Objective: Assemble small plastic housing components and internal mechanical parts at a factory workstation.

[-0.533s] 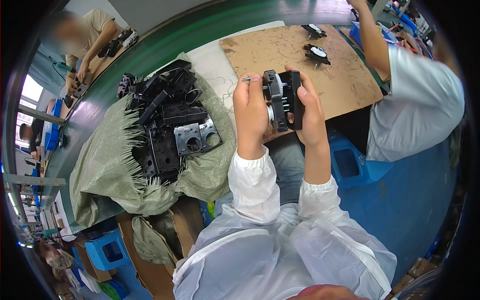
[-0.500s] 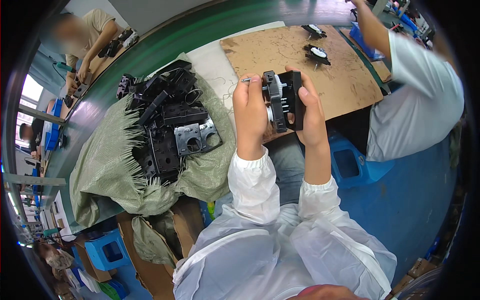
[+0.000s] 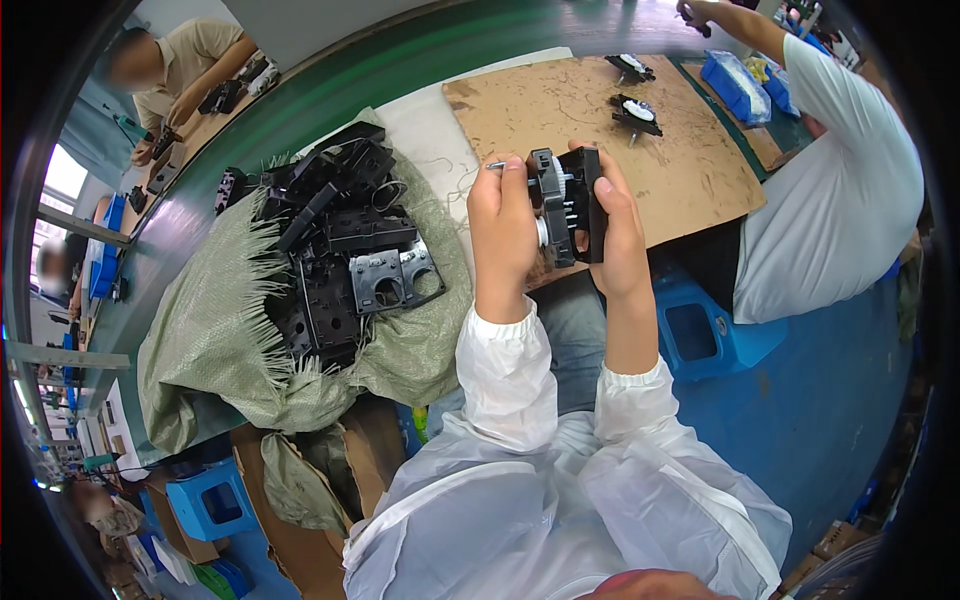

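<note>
Above the near edge of a brown board (image 3: 690, 190), both my hands hold a black plastic gear mechanism in two facing halves. My left hand (image 3: 503, 235) is closed around the left half (image 3: 552, 205), which carries a white gear, metal pins and a white round piece low on its outer side. A thin metal shaft (image 3: 497, 165) sticks out by my left thumb. My right hand (image 3: 625, 235) grips the right half, a black housing (image 3: 595, 215), with the thumb along its side. A narrow gap with pins across it shows between the halves.
Left of my hands, a green woven sack (image 3: 215, 345) lies open under a heap of black plastic housings (image 3: 340, 230). Two black assemblies with white gears (image 3: 635, 110) rest on the board's far part. A co-worker's sleeve (image 3: 850, 110) and blue trays (image 3: 737, 88) are at right; a blue stool (image 3: 750, 345) stands below.
My hands have barely moved, still holding both halves. The co-worker's arm at right has shifted, showing more of the blue trays. A black part at the heap's far left edge has slid left and nearer.
</note>
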